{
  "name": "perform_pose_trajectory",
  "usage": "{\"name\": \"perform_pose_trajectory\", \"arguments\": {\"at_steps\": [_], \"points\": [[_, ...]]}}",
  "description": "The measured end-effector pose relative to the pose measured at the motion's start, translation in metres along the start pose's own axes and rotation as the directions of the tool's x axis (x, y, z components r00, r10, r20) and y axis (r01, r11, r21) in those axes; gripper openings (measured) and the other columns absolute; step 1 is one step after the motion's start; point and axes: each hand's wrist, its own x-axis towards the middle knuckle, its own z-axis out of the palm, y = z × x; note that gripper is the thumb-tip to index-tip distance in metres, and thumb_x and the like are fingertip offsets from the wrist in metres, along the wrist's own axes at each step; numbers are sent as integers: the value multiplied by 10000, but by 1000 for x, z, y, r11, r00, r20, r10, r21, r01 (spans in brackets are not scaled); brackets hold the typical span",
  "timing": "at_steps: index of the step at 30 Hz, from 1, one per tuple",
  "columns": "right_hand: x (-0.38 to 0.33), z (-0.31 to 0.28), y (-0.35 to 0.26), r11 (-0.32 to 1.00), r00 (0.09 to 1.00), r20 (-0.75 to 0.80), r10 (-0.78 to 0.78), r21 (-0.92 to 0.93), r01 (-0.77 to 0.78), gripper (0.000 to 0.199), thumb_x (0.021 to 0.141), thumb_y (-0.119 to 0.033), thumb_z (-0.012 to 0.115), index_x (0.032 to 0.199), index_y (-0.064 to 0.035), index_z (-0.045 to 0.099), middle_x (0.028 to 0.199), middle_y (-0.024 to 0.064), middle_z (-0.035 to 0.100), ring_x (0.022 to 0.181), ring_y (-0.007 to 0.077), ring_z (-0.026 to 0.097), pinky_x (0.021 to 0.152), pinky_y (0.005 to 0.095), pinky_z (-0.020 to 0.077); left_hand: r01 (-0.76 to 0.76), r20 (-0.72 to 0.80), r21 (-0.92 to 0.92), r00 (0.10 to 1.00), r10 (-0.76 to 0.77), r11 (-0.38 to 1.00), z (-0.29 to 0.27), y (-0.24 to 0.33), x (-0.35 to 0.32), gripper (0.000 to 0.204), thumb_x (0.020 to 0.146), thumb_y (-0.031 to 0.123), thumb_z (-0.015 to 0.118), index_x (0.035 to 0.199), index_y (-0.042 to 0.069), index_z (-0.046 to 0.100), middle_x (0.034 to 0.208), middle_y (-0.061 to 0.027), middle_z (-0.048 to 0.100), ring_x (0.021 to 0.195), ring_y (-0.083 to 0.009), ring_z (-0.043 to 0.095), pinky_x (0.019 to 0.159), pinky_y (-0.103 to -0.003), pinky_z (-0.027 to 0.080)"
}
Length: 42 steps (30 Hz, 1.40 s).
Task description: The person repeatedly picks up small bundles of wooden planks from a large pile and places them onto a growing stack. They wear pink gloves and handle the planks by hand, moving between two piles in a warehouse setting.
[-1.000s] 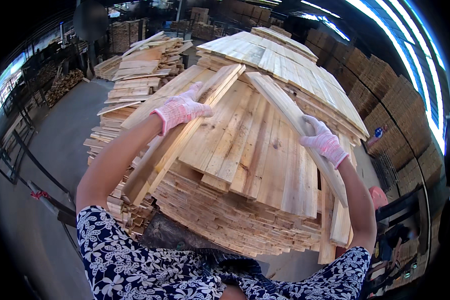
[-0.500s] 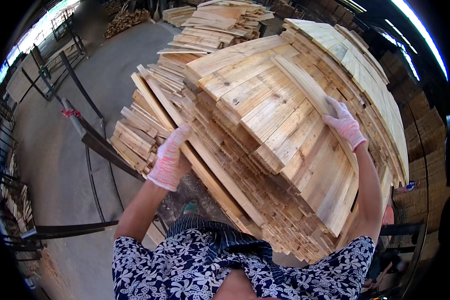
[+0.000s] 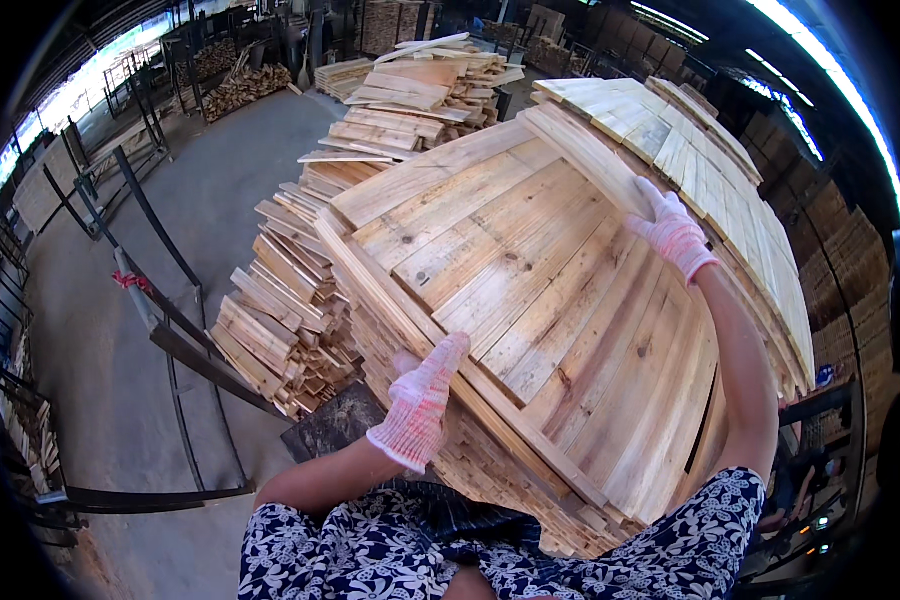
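Observation:
My left hand (image 3: pixel 420 405), in a white and pink knitted glove, grips long narrow wooden strips (image 3: pixel 380 281) along the near left edge of the stack. Its thumb lies on top, with the fingers mostly hidden behind. Over at the far right edge, my right hand (image 3: pixel 672 230), gloved alike, is closed on another long wooden strip (image 3: pixel 585 158). Between the hands lies a layer of pale boards (image 3: pixel 530 290), side by side, some with dark knots. The two strips border this layer on opposite sides.
A second board stack (image 3: pixel 690 140) rises just beyond my right hand. Loose planks lie in an untidy pile (image 3: pixel 270 340) at the left, and more planks (image 3: pixel 420 95) are heaped behind. A dark metal frame (image 3: pixel 210 365) stands on the concrete floor (image 3: pixel 170 260) at the left.
My left hand has moved right with the strips, from beside the stack onto its near edge. The right hand still holds its strip at the far side. The view has shifted somewhat.

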Motion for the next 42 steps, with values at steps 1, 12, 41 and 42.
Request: {"name": "perform_pose_trajectory", "arguments": {"at_steps": [1,12,41,42], "points": [[19,-1,4,1000,999,-27,-25,3,25,861,853,-490,733,1570,-203,352,1375,264,508,1290,420,506,1088,456,417,14,-30,34,999,-13,999,2,5,-2,493,963,58,619,1440,-1,505,1293,-152,591,1181,-245,592,991,-306,457],[84,69,-3,997,988,144,-63,59,55,819,880,-621,628,1578,-311,331,1486,196,448,1396,389,411,1140,471,370,-489,399,648,871,287,584,-31,2,-14,596,912,79,609,1479,14,439,1355,-203,565,1176,-296,595,1014,-324,444],[-205,-58,-171,757,888,306,-343,649,69,969,809,-310,806,1588,-87,275,1460,187,445,1341,290,462,1132,358,375,536,534,-318,783,-320,782,11,138,116,549,931,366,724,1291,17,501,1128,-137,621,1057,-297,630,943,-528,552],[-203,-51,-163,800,914,270,-304,594,90,956,795,-280,824,1578,-87,311,1433,158,468,1314,270,477,1125,351,376,628,638,-209,669,-382,750,6,131,126,552,949,349,702,1337,23,482,1152,-138,617,1099,-306,620,977,-551,531]]}}
